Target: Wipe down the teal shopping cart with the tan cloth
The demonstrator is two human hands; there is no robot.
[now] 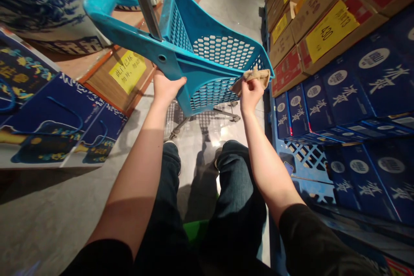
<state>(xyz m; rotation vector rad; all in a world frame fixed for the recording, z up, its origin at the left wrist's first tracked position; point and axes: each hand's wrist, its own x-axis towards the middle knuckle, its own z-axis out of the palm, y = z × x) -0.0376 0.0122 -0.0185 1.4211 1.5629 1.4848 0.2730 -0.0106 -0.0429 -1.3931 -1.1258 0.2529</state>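
Observation:
A blue plastic shopping cart (pixel 223 51) with perforated sides stands in front of me, its handle end towards the upper left. My left hand (pixel 166 87) grips the cart's lower edge near the handle end, the thumb lying along the outside and the fingers hidden behind it. At the cart's far right end, my right hand (pixel 252 92) is closed on a tan cloth (pixel 261 78), which lies against the rim. The inside of the basket shows only its blue perforated walls.
Stacked blue boxes (pixel 347 90) and brown cartons (pixel 297 43) with yellow price signs line the right side, by a blue pallet (pixel 304 159). On the left are blue gift boxes (pixel 58 120), a wooden stand (pixel 110 90) and a large blue-and-white jar (pixel 45 4).

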